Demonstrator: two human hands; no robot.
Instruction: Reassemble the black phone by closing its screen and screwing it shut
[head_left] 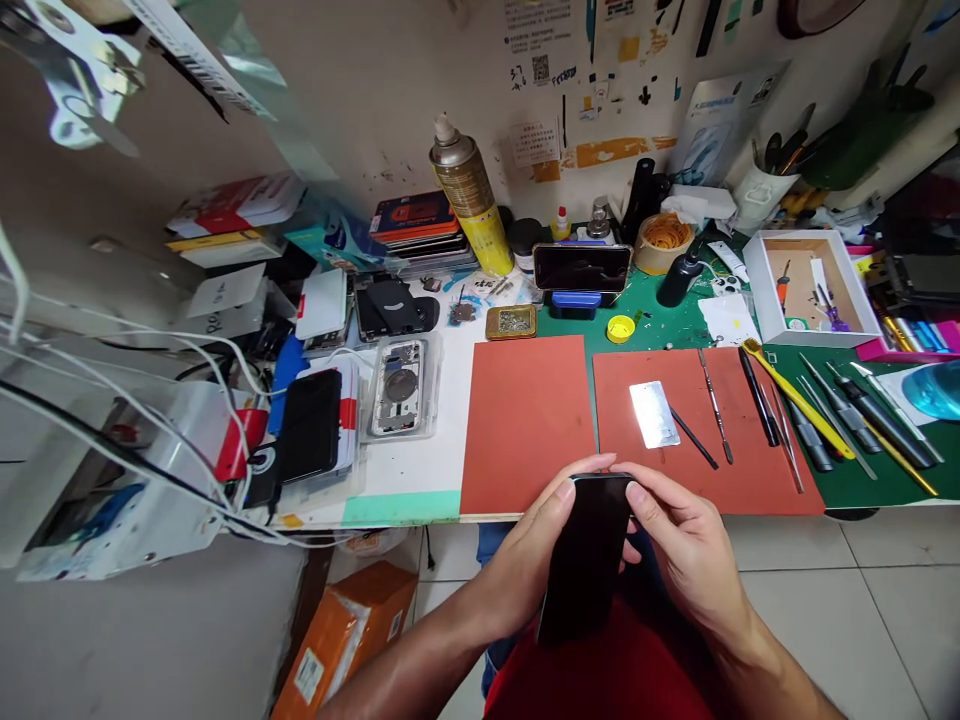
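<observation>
A phone with a dark screen (pixel 585 560) is held between both hands, just in front of the table's near edge. My left hand (pixel 529 545) grips its left side, thumb near the top left corner. On the other side, my right hand (pixel 679 530) has its thumb and fingers at the top right corner. Beyond the hands lie two reddish-brown mats (pixel 525 410). The right mat carries a shiny metal plate (pixel 655 414), a thin dark stick (pixel 694 438) and a metal pick (pixel 716 408).
An opened phone shell (pixel 399 388) and a black phone (pixel 310 424) lie at the left, near loose white cables (pixel 217 465). A spray can (pixel 472 195) stands behind. Several tools, a yellow brush (pixel 802 402) and a white box (pixel 814 290) occupy the right.
</observation>
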